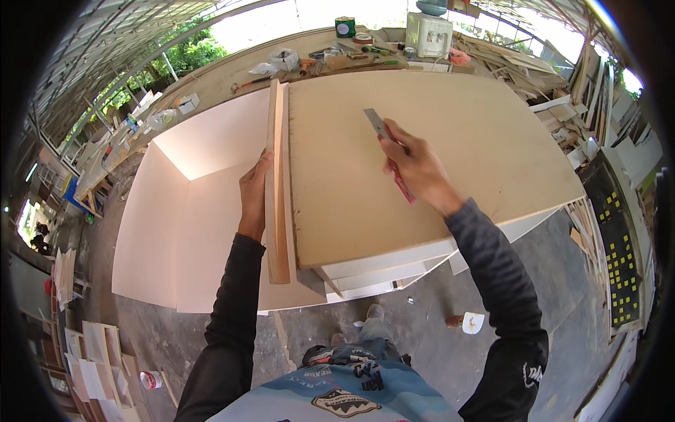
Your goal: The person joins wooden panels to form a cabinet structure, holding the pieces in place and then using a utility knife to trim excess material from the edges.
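I see my left hand (254, 191) clamped on one upright narrow board (276, 183), standing on edge at the left edge of one wide plywood sheet (436, 155). My right hand (415, 167), fingers closed, grips one utility knife (388, 146) over that sheet.

You've got just one view, a head-mounted fisheye looking steeply down, pretty close over the plywood sheet (436, 155). Your forearms come in from 6 o'clock, the cluttered workbench (232, 77) sits at 12.
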The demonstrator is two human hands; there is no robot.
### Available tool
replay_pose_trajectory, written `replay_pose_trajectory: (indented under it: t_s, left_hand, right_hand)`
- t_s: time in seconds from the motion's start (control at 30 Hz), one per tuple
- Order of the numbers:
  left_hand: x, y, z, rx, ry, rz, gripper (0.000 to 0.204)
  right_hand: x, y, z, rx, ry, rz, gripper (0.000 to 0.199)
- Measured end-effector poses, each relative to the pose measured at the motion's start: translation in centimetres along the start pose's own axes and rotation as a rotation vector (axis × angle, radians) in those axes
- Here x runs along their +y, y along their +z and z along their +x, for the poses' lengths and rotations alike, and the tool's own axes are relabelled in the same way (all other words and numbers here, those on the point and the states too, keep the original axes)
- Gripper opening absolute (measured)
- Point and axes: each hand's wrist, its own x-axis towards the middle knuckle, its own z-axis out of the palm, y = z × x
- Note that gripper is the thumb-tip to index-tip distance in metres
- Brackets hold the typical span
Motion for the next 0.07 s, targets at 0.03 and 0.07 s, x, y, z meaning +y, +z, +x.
replay_pose_trajectory:
  t_s: [0.03,0.07]
  left_hand:
    - [-0.1,-0.1,0.5,0.026,-0.017,0.005,0.052]
    - [-0.4,0.8,0.8,0.048,-0.01,0.01,0.057]
  right_hand:
    - [0.3,0.3,2.3,-0.056,0.063,0.048,0.048]
    - [0.2,0.0,4.0,-0.102,0.133,0.084,0.05]
